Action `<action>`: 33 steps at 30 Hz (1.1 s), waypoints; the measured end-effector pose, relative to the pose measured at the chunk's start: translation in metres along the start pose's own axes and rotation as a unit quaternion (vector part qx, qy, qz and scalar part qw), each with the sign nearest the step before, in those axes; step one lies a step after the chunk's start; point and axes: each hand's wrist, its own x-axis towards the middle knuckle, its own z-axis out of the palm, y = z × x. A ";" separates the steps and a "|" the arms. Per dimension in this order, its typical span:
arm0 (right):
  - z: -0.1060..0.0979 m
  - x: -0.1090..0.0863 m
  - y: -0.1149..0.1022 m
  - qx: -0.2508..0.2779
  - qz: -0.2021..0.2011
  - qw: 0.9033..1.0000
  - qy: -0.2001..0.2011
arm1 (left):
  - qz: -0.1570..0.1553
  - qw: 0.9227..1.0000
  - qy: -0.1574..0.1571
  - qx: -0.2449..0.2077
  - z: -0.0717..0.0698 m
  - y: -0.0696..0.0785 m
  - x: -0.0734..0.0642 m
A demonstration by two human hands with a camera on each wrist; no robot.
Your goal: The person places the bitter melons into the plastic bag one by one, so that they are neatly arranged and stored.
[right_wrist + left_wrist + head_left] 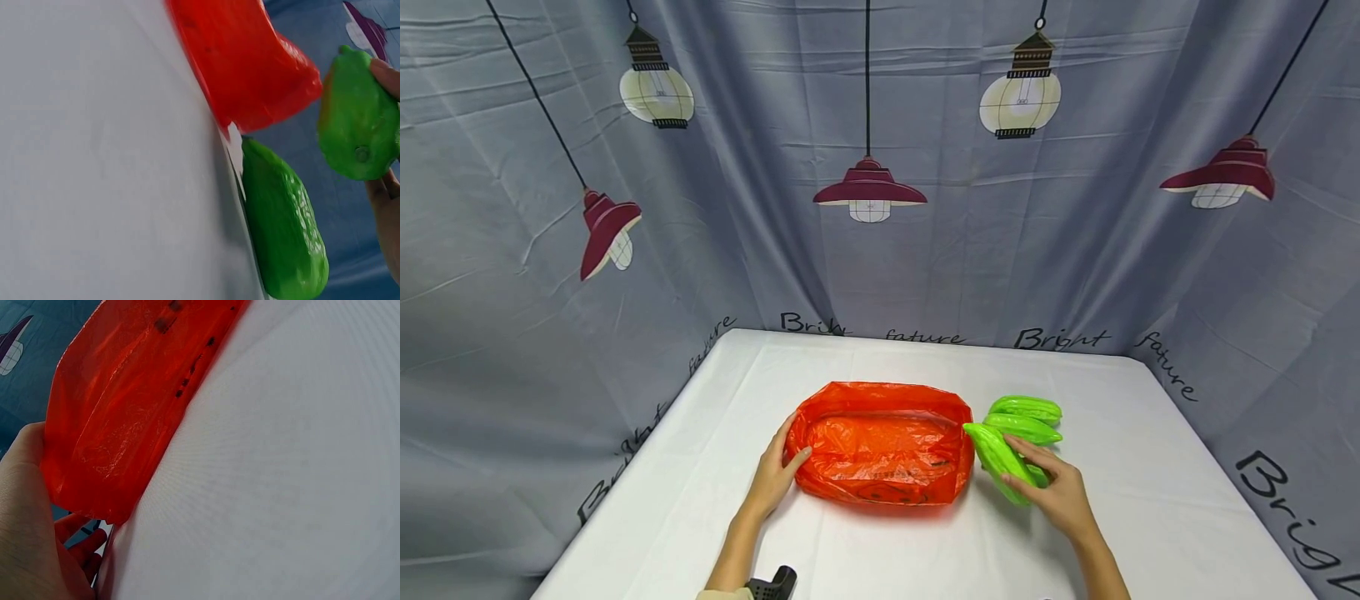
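Note:
A red plastic bag (880, 442) lies with its wide mouth facing up on the white table. My left hand (771, 473) holds its left rim, thumb over the edge and the other fingers outside; the left wrist view shows the bag wall (119, 412) beside that thumb. On the right, my right hand (1063, 493) grips a bright green bitter melon (996, 454), its pointed end at the bag's right rim. In the right wrist view this bitter melon (356, 122) is raised above another one (284, 225) lying on the table.
Two more green bitter melons (1026, 407) lie behind the held one, and part of another (1037, 477) shows under my right fingers. White cloth covers the table (850, 558). A grey-blue curtain (925, 267) printed with lamps hangs around the back and sides.

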 end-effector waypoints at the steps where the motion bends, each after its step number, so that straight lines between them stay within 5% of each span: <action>1: 0.002 0.001 0.000 0.005 -0.004 1.000 0.006 | 0.000 1.000 -0.002 -0.001 -0.001 0.004 0.000; 20: 0.046 0.037 -0.029 0.057 -0.033 0.996 0.064 | -0.007 1.000 -0.002 0.013 -0.002 0.009 0.000; 27: 0.065 0.047 -0.044 0.039 -0.012 0.994 0.104 | -0.013 1.000 -0.001 0.020 0.003 -0.026 0.002; 33: 0.087 0.055 -0.046 0.073 -0.025 0.988 0.131 | -0.026 0.999 -0.011 0.023 0.003 -0.032 0.001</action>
